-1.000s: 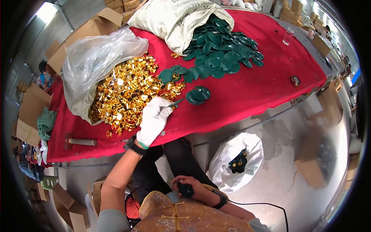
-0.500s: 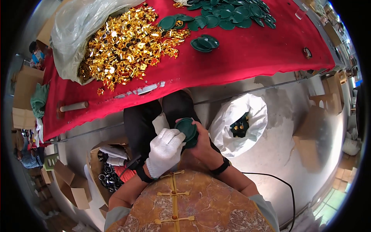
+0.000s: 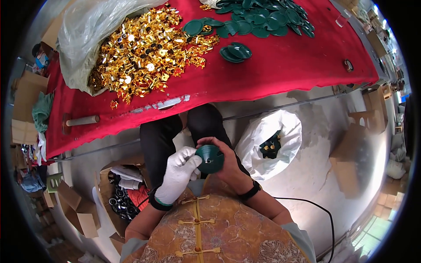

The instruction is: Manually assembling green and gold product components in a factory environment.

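Above my lap I hold a round dark green plastic disc (image 3: 209, 157) with a small hole near its middle and a notch in its rim. My right hand (image 3: 230, 165), bare, wraps around the disc's right side. From the left, my left hand (image 3: 176, 173), in a white knit glove, pinches its edge; the fingertips behind the disc are hidden. On the red-covered table (image 3: 280, 65) ahead lies a wide heap of shiny gold-coloured small parts (image 3: 140, 52). A pile of similar green discs (image 3: 263, 19) lies at the far side, with a couple of overlapping discs (image 3: 236, 52) nearer me.
A white sack (image 3: 287, 151) holding green discs with gold pieces stands on the floor to my right. At my left is a cardboard box (image 3: 105, 184) of dark rings and cloth. A clear plastic bag (image 3: 83, 48) borders the gold heap. A black cable (image 3: 322, 206) runs at right.
The disc has turned so its flat face with the hole shows. My gloved left hand has shifted left, from over the disc to its edge. My right fingers now reach over its top.
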A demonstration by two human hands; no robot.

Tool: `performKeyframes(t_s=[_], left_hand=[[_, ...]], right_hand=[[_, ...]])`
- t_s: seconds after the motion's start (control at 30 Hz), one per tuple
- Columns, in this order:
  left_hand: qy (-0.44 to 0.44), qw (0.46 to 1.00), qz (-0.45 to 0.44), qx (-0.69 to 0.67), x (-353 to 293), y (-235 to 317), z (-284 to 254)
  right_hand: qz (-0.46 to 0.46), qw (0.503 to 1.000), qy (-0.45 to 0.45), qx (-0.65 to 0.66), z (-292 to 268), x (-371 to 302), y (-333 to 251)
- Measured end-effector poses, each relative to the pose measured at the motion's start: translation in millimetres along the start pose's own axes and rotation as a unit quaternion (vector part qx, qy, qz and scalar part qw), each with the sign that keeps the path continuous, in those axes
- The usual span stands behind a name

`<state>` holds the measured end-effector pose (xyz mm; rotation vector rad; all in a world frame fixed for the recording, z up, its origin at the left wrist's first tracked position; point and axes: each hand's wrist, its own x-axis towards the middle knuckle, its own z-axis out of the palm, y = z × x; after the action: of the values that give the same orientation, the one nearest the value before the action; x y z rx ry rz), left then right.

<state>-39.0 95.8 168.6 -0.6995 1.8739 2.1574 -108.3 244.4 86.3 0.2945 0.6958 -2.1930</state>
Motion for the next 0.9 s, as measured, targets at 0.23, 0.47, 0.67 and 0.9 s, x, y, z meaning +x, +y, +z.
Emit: performKeyframes(t_s=[0.23, 0.47, 0.67, 0.9], left_hand=[[0.087, 0.990, 0.091, 0.055, 12.7, -30.7, 6.7], [0.127, 0.945, 0.228, 0.196, 19.2, -21.6, 3.5], [0.011, 0.875, 0.331, 0.353, 16.8, 8.8, 9.0], [0.047, 0.874, 0.343, 0.342, 26.9, -7.6, -6.8]], right_hand=[[0.006, 1.000, -0.025, -0.015, 4.2, 2.7, 3.2], [0.015, 1.000, 0.010, -0.015, 11.5, 4.1, -3.0], [0.075, 0.995, -0.020, 0.055, 18.4, 8.3, -8.5], [-0.018, 0.998, -0.048, -0.033, 23.4, 7.9, -10.2]])
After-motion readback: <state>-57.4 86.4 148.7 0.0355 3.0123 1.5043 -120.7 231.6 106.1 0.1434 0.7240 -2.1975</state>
